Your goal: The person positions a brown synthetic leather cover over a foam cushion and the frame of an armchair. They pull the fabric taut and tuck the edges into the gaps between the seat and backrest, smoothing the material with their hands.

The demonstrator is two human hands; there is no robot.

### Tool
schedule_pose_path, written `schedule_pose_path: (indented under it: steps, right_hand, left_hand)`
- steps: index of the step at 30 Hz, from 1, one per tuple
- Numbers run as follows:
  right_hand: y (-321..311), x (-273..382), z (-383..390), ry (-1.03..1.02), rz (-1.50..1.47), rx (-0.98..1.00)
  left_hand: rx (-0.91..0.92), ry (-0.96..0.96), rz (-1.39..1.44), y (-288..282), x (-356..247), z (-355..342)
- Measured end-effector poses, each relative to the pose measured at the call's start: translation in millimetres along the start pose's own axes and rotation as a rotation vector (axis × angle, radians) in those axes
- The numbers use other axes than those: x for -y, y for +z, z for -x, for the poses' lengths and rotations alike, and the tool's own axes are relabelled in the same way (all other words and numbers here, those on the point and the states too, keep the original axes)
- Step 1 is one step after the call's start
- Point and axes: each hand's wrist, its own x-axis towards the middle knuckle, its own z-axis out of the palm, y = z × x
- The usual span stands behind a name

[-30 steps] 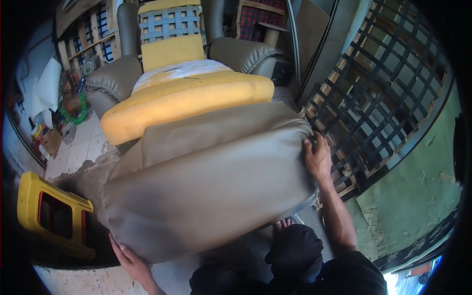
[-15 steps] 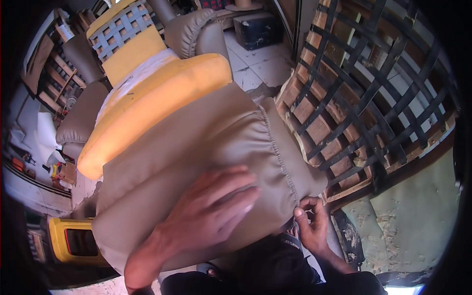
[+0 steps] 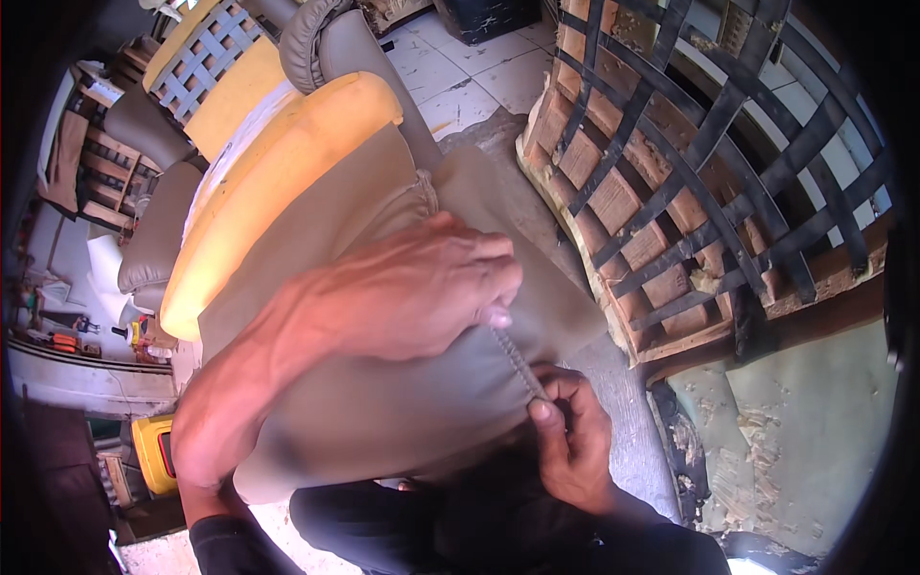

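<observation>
Running between two bare hands, a gathered seam [image 3: 517, 364] edges a grey-brown cover [image 3: 374, 402], which is spread in front of the person's dark-clothed legs [image 3: 383, 522], near a yellow foam seat [image 3: 278, 187]. The right hand [image 3: 580, 436] pinches the seam's near end between thumb and bent fingers. The left hand [image 3: 412, 287], palm down, is curled over the seam farther along; its fingertips are mostly hidden, though it appears to pinch too. To the right stands a wooden frame [image 3: 618, 196] with black webbing. The cover looks smooth, soft and floppy, probably light and a little slippery; the thick seam should give the surest hold. No brand, label or writing is legible on it.
</observation>
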Motion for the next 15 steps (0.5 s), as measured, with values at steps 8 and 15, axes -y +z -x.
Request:
schedule_pose_path:
  steps: [8, 15]
  right_hand:
    - [21.3, -14.8, 0.9, 0.257, -0.255, -0.134]
    - [7.6, -17.6, -9.5, 0.137, -0.071, -0.121]
  left_hand:
    - [-0.148, -0.017, -0.115, 21.3, 6.0, -10.4]
    - [-0.245, 0.031, -0.122, 33.8, 16.7, -12.0]
